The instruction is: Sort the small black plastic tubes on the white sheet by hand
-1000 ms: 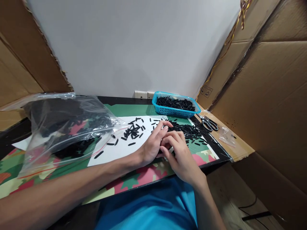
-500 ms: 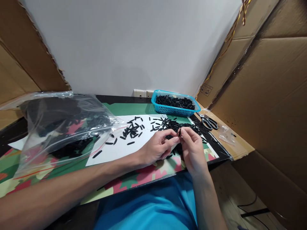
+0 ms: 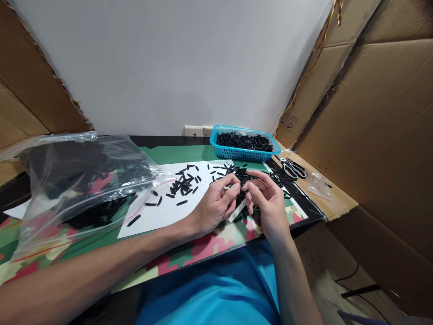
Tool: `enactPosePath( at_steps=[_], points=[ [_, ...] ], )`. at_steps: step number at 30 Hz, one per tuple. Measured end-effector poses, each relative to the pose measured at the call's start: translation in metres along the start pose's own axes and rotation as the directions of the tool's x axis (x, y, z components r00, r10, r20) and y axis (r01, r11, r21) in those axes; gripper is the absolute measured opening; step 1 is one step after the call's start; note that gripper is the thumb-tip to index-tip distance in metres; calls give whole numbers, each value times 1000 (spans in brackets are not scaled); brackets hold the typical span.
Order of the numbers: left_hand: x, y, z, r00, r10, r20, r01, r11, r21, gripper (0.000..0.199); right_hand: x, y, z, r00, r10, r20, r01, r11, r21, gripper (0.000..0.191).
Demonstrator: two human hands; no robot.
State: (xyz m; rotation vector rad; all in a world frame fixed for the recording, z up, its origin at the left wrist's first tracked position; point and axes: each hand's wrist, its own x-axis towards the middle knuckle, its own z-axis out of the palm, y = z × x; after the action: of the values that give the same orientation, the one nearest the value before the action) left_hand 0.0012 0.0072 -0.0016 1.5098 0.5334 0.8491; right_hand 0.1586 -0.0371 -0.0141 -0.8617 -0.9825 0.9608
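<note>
Over the front of a pile of small black strips, my two hands meet almost fingertip to fingertip. My left hand is closed in a pinch, thumb against index finger; whatever is between them is too small and dark to make out. Just to its right, my right hand has its fingers curved and apart, index finger raised and thumb pointing toward the left fingertips. Looser black strips lie scattered on a white sheet left of the pile.
A blue perforated basket full of black strips stands behind the pile. Scissors and a small clear bag lie to the right. A large clear zip bag with black pieces covers the left side. Cardboard walls flank the table.
My right index finger has lifted and the right fingers have spread from their pinch on a small black strip. My left hand stays pinched; the view has shifted slightly.
</note>
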Motion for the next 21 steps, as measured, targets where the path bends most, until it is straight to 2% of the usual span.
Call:
enactPosePath(
  at_steps=[3,7,21],
  points=[
    [0,-1,-1,1000,-7,5,7,1000,1,35,-1,-2,0,999,-29,28,31,998,-47,32],
    [0,0,0,1000,-16,18,16,1000,-10,35,-1,-1,-1,999,-41,1,41,997,-67,23],
    [0,1,0,1000,-23,6,23,998,-62,37,-2,-4,-4,1000,-25,-4,25,995,-99,19]
  ],
)
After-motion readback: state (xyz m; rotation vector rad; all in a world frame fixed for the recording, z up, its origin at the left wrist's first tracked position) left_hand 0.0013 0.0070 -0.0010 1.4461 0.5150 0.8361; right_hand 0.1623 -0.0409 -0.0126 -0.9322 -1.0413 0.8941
